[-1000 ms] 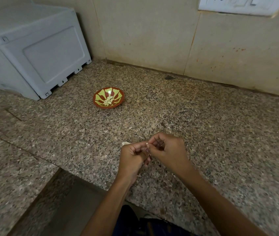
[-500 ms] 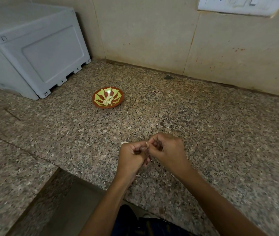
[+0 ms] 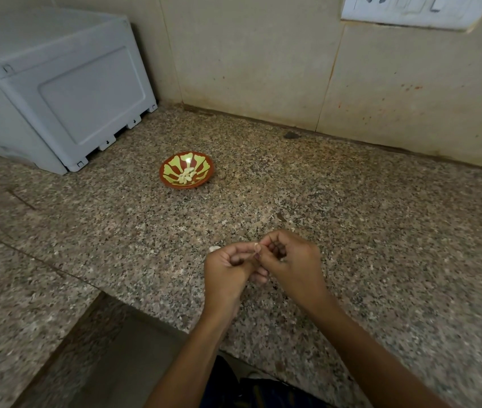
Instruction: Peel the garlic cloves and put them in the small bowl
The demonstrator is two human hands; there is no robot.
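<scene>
Little is changed: clove (image 3: 257,248) is still pinched between left hand (image 3: 228,267) and right hand (image 3: 291,260); skin is best nicked, then stripped, above counter (image 3: 381,231), bowl (image 3: 187,170) well apart.

One small bowl (image 3: 187,170) stands on the counter (image 3: 351,231), and in it lies a single heap of peeled cloves (image 3: 187,176), too small and too closely piled to count. Nearer than the bowl are two hands, the left hand (image 3: 228,270) and the right hand (image 3: 290,266). One pale garlic piece (image 3: 214,248) shows beside the left hand. Left of the bowl stands one grey box (image 3: 57,92); above and right of it, one switch plate (image 3: 410,8).
</scene>
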